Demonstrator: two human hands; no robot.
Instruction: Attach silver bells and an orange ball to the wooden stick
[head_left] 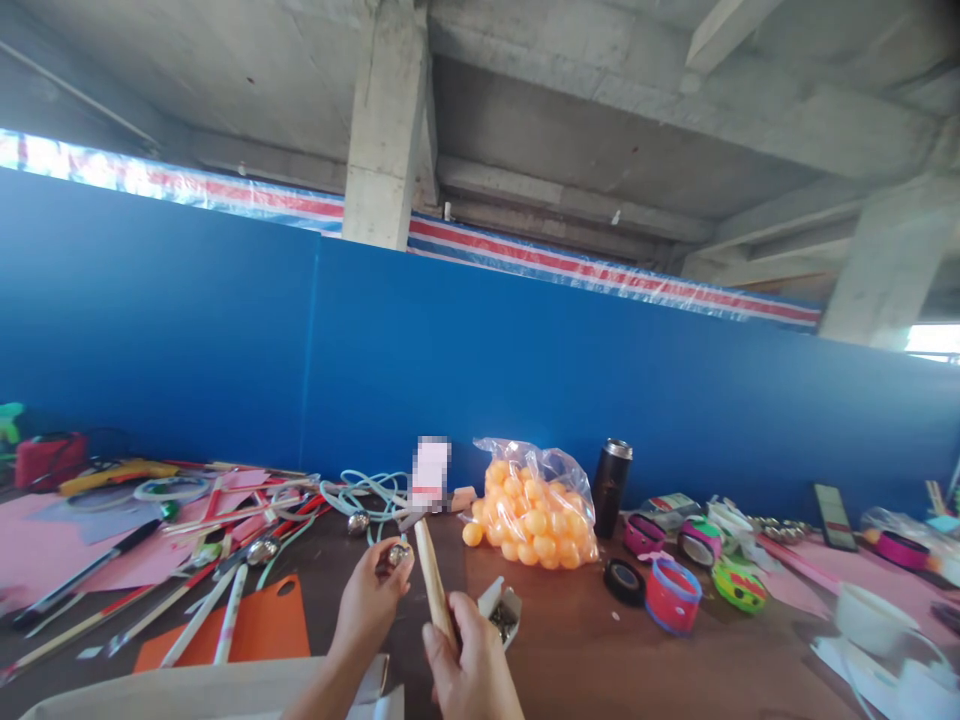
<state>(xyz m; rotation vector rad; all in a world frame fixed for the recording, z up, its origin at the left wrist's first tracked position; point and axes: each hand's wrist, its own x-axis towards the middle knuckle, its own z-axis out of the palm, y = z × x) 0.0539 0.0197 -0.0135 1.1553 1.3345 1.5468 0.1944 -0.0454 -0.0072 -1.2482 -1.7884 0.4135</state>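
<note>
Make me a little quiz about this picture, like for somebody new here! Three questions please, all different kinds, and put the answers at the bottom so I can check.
1. What is the left hand holding?
2. Pick one. In the picture, what stands just to the right of the bag of orange balls?
a) the yellow tool
b) the black bottle
c) the orange board
3. True or false: the hammer is in the left hand.

Key
1. A shiny silver ball.
2. b.
3. False: the right hand grips its wooden handle.
</note>
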